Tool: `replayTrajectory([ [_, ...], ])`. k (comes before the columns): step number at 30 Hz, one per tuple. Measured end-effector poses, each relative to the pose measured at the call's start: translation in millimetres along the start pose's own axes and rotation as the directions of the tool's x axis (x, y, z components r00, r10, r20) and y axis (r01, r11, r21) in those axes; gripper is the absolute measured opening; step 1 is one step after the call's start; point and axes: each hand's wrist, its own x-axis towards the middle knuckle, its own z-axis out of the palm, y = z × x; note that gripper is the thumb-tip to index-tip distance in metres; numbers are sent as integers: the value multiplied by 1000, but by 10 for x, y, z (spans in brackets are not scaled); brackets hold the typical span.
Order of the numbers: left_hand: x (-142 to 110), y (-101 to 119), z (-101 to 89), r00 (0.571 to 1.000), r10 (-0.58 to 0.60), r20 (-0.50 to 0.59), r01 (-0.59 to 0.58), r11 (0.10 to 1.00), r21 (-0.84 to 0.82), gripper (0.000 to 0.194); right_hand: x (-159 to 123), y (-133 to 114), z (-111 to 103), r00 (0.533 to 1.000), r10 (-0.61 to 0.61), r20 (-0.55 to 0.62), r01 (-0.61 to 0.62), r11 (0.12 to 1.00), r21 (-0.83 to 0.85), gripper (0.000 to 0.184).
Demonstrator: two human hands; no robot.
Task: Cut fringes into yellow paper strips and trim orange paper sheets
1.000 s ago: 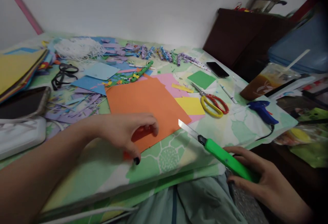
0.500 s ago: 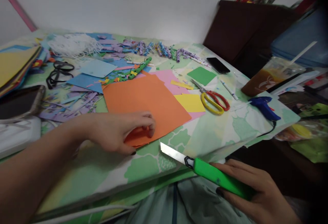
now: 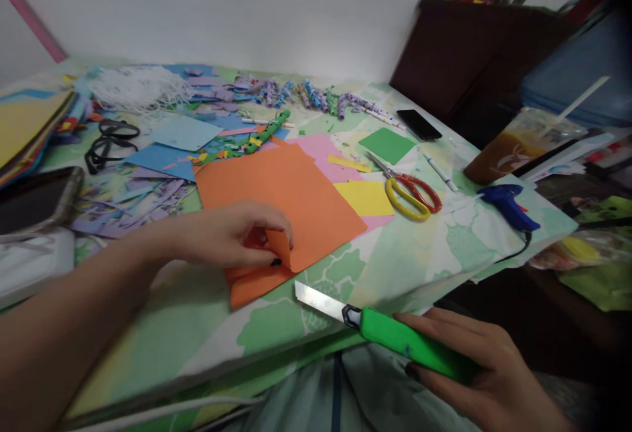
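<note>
An orange foam sheet [image 3: 306, 201] lies near the table's front edge. My left hand [image 3: 237, 234] pinches its near edge between thumb and fingers, so that part of the sheet bends up. In my right hand [image 3: 478, 359] is a green utility knife [image 3: 415, 346], its blade out and pointing left, just short of the orange sheet's near edge. Beneath the sheet's right side show a yellow sheet [image 3: 368, 198] and a pink sheet [image 3: 318, 152]. Scissors [image 3: 415, 195] with one red and one yellow handle rest right of them.
A blue glue gun [image 3: 508, 207] and a drink cup [image 3: 518, 149] stand at the right edge. Behind lie a black phone [image 3: 419, 124] and a green square [image 3: 388, 145]. Glasses [image 3: 111, 145], purple scraps [image 3: 143, 201], white string [image 3: 141, 88] and another phone [image 3: 39, 198] are at left.
My left fingers have closed on the orange sheet's near edge and bent it up. My right hand has brought the utility knife left and down, closer to that edge.
</note>
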Motion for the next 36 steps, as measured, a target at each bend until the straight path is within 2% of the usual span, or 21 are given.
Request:
replayTrajectory([
  [2, -9, -11, -10, 998, -13, 68, 20, 995, -102, 11, 22, -11, 15, 1000, -7, -4, 7, 1000, 6, 37],
  [4, -19, -19, -17, 996, -36, 79, 50, 983, -178, 11, 41, -16, 28, 1000, -4, -3, 4, 1000, 9, 35],
  [8, -25, -20, -20, 996, -42, 79, 59, 974, -218, 12, 54, -15, 35, 999, 19, 43, -20, 1000, 19, 35],
  [12, -4, 17, -4, 993, 17, 113, 12, 968, -251, 20, 46, -12, 30, 1000, 4, 20, -4, 1000, -7, 38],
  [17, 10, 61, 51, 992, 31, 124, -13, 990, -140, 18, 29, -39, 32, 1000, 8, 0, -8, 999, -46, 42],
  [21, -1, 105, 65, 982, -16, 188, 27, 998, -55, 17, 5, -75, 34, 1000, 5, 14, -4, 996, -92, 48],
  [24, -4, 144, 62, 973, -42, 227, 52, 998, -38, 5, -19, -104, 64, 1000, -21, 8, 22, 989, -147, 50],
  [25, 1, 149, 69, 971, -52, 231, 64, 997, -44, 10, -28, -115, 81, 1000, -26, 6, 27, 986, -167, 49],
  [27, 20, 141, 106, 973, -64, 221, 76, 996, -43, 23, -46, -141, 117, 999, -37, -2, 36, 978, -206, 49],
  [29, 46, 112, 166, 980, -58, 189, 58, 998, 7, 28, -61, -172, 150, 999, -49, -18, 43, 971, -236, 48],
  [32, 73, 62, 249, 990, -49, 132, 36, 994, 99, 15, -73, -214, 182, 997, -57, -44, 45, 969, -242, 46],
  [36, 76, 43, 272, 992, -43, 123, 30, 993, 111, 3, -62, -228, 194, 997, -63, -48, 51, 972, -227, 45],
])
